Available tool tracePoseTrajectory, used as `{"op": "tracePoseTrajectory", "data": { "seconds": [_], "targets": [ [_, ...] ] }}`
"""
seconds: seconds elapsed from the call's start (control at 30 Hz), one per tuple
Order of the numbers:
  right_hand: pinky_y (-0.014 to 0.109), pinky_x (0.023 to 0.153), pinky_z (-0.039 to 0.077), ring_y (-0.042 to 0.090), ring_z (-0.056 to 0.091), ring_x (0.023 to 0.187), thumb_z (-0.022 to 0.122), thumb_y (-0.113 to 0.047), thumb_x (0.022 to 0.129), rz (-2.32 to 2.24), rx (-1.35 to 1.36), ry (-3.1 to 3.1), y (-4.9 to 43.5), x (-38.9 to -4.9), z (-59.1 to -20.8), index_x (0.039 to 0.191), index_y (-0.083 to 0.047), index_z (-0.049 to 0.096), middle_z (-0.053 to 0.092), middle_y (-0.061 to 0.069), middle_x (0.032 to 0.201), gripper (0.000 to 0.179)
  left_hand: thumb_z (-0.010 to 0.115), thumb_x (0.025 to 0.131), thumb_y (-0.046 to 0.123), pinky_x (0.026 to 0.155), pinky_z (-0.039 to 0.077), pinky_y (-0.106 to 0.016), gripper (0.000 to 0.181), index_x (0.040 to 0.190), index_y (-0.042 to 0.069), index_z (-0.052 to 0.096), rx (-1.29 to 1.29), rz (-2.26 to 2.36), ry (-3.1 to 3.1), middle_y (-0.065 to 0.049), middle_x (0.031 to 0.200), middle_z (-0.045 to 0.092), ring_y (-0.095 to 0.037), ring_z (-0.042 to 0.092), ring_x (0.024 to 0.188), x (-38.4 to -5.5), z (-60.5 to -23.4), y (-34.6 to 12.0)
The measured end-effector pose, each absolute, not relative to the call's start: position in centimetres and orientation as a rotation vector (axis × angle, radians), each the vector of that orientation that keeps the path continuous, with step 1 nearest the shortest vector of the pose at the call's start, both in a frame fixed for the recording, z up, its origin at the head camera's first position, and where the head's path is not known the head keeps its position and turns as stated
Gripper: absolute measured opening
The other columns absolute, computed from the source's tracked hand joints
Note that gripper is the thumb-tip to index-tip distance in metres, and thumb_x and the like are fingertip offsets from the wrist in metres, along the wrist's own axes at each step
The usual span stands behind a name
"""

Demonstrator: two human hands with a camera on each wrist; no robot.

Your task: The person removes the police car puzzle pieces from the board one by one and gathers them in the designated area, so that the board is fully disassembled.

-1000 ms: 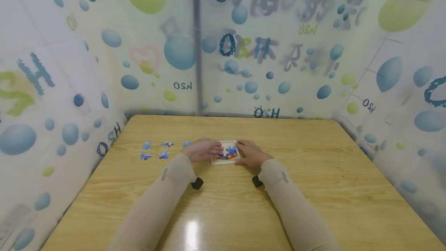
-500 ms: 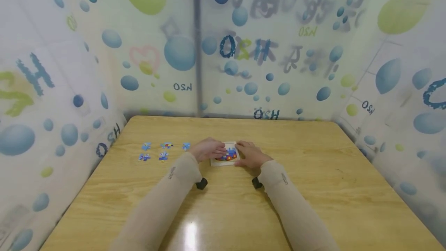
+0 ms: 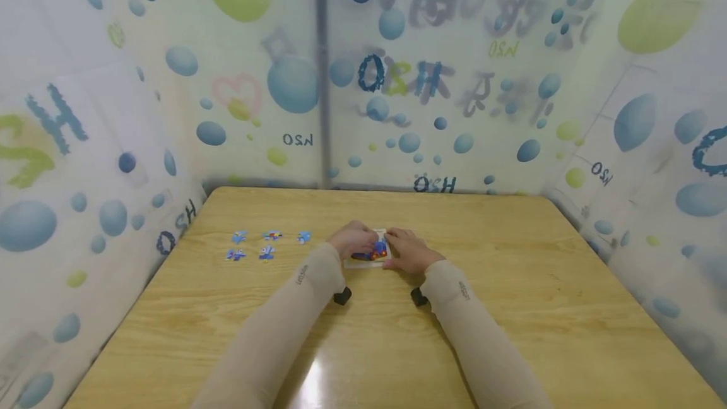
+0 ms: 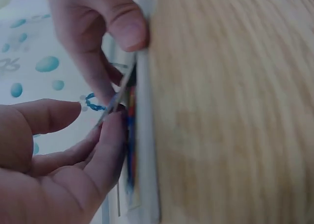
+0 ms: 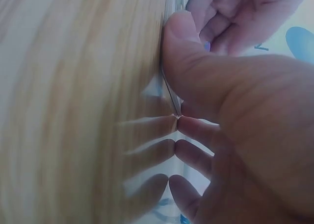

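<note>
A small jigsaw puzzle board (image 3: 368, 264) with a pale frame and a blue, red and yellow picture lies at the middle of the table. My right hand (image 3: 411, 252) grips its right edge, the thumb at the near corner and the fingers farther back. Over the board's left part is my left hand (image 3: 351, 238), its fingers bent down to the picture. In the left wrist view, a thin puzzle piece (image 4: 126, 81) stands tilted out of the board at the left fingertips. The hand hides most of that piece.
Several loose blue puzzle pieces (image 3: 272, 235) lie in two rows on the table left of the board. The wooden table (image 3: 511, 308) meets patterned curtain walls (image 3: 466, 163) at the back and sides.
My left hand has moved right over the board, and its fingers, straight before, now bend down to the picture. The right hand stays at the board's right edge.
</note>
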State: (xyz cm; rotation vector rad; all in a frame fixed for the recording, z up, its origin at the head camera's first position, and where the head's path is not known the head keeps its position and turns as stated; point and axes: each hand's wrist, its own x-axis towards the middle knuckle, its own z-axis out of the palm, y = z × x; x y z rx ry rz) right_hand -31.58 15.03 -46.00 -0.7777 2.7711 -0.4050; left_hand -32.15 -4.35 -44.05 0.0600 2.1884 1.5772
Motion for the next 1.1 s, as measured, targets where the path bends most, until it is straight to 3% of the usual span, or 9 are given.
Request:
{"op": "tracePoseTrajectory", "data": {
  "seconds": [0.2, 0.5, 0.8, 1.1],
  "targets": [
    [0.061, 0.118, 0.025, 0.036, 0.022, 0.15, 0.064, -0.044, 0.099, -0.408, -0.777, 2.767, 14.94, -31.67, -45.96, 0.157, -0.002, 0.032, 0.027, 0.016, 0.164, 0.079, 0.063, 0.097, 0.004, 0.085, 0.058, -0.032, 0.024, 0.119, -0.003, 0.069, 0.055, 1.478, 2.376, -0.014, 0.118, 0.068, -0.021, 0.069, 0.095, -32.28, -44.71, -3.98],
    [0.063, 0.116, 0.026, 0.038, 0.023, 0.149, 0.065, -0.043, 0.099, -0.405, -0.798, 2.772, 15.03, -31.53, -45.75, 0.157, -0.001, 0.032, 0.028, 0.017, 0.163, 0.079, 0.062, 0.099, 0.0, 0.088, 0.059, -0.032, 0.022, 0.119, -0.008, 0.067, 0.015, 1.648, 2.201, -0.018, 0.117, 0.067, -0.025, 0.07, 0.103, -32.58, -45.07, -4.46],
    [0.062, 0.117, 0.025, 0.038, 0.023, 0.149, 0.062, -0.044, 0.1, -0.389, -0.792, 2.765, 15.07, -31.48, -45.64, 0.157, -0.001, 0.031, 0.028, 0.016, 0.163, 0.078, 0.063, 0.098, 0.0, 0.084, 0.059, -0.03, 0.021, 0.118, -0.005, 0.068, 0.015, 1.607, 2.253, -0.015, 0.112, 0.068, -0.02, 0.069, 0.093, -32.55, -44.95, -4.3],
    [0.058, 0.114, 0.034, 0.04, 0.037, 0.141, 0.058, -0.032, 0.105, -0.509, -0.767, 2.861, 14.48, -31.9, -46.32, 0.146, 0.001, 0.05, 0.043, 0.019, 0.153, 0.053, 0.068, 0.095, 0.002, 0.075, 0.059, -0.028, 0.018, 0.112, -0.002, 0.072, 0.152, 1.486, 2.451, -0.012, 0.104, 0.071, -0.017, 0.068, 0.08, -32.08, -44.78, -3.98]
  ]
}}
